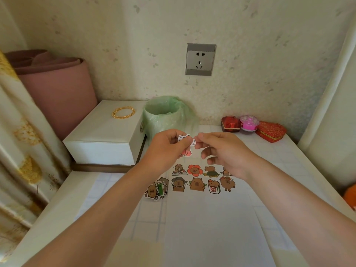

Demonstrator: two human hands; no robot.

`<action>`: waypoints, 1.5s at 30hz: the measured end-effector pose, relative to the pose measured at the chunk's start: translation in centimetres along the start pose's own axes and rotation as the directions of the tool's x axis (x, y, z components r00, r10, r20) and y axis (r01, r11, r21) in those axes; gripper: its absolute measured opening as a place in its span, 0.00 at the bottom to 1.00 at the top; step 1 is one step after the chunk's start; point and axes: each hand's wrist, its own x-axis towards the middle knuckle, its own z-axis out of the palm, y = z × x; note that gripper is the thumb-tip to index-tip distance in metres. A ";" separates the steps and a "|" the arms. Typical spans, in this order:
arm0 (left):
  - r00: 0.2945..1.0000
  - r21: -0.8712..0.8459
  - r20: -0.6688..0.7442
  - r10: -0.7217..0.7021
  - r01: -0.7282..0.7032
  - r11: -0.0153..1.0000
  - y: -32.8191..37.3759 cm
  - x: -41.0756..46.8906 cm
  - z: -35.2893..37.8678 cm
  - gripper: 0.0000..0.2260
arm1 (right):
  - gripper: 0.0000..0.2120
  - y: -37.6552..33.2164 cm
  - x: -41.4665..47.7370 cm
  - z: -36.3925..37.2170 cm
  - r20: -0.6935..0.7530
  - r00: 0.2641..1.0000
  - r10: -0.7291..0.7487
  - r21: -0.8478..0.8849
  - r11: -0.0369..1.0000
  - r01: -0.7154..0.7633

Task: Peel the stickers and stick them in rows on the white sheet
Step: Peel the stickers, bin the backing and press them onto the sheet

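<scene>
We note the left hand [167,149] and right hand [223,151] both pinching one sticker [185,144] above the sheet [192,228], pink end down, long axis near upright. Two rows [196,183] occupy its far part; open white lies nearer. A bin [165,116] stands behind on the pale table [57,209].
</scene>
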 end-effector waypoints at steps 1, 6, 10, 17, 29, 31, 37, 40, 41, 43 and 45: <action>1.000 0.001 0.005 0.003 -0.003 1.000 0.0 0.0 0.0 0.05 | 0.09 -0.1 0.0 -0.1 0.011 1.000 0.009 0.000 1.000 -0.009; 1.000 0.027 0.017 0.013 -0.013 1.000 0.0 -0.1 0.0 0.05 | 0.08 0.1 0.0 -0.1 0.045 0.999 0.022 -0.010 1.000 -0.021; 1.000 -0.006 0.021 0.010 -0.010 1.000 0.1 -0.1 -0.2 0.04 | 0.07 0.1 0.0 -0.2 0.096 0.995 0.029 0.085 0.996 -0.038; 0.999 0.020 0.017 0.035 -0.036 0.999 0.2 -0.2 -0.3 0.04 | 0.07 0.2 0.0 0.0 0.019 1.000 -0.001 0.010 1.000 0.001; 0.999 -0.001 0.002 0.053 -0.053 0.999 0.0 -0.3 0.2 0.04 | 0.09 0.1 -0.5 1.0 -0.110 0.970 -0.217 -0.315 0.933 0.173; 0.998 0.005 0.005 0.059 -0.060 0.998 -0.2 -0.3 0.3 0.04 | 0.10 0.2 -0.6 1.0 -0.114 0.961 -0.251 -0.364 0.911 0.195; 0.995 0.057 0.017 0.096 -0.097 0.994 -0.4 -0.3 0.4 0.05 | 0.11 0.5 -0.8 1.2 -0.058 0.936 -0.347 -0.490 0.827 0.276; 0.995 0.060 0.010 0.097 -0.097 0.993 -0.4 -0.2 0.3 0.06 | 0.12 0.5 -0.7 1.1 -0.080 0.938 -0.337 -0.466 0.845 0.263; 0.995 0.049 0.001 0.095 -0.095 0.994 -0.4 -0.2 0.2 0.06 | 0.11 0.3 -0.7 1.0 -0.095 0.943 -0.320 -0.435 0.865 0.249; 0.996 0.034 -0.013 0.087 -0.087 0.996 -0.3 -0.1 0.0 0.05 | 0.10 0.1 -0.7 0.8 -0.092 0.957 -0.274 -0.332 0.915 0.230; 0.997 0.025 -0.013 0.082 -0.082 0.996 -0.2 -0.1 -0.1 0.05 | 0.09 -0.1 -0.7 0.8 -0.076 0.968 -0.240 -0.261 0.942 0.213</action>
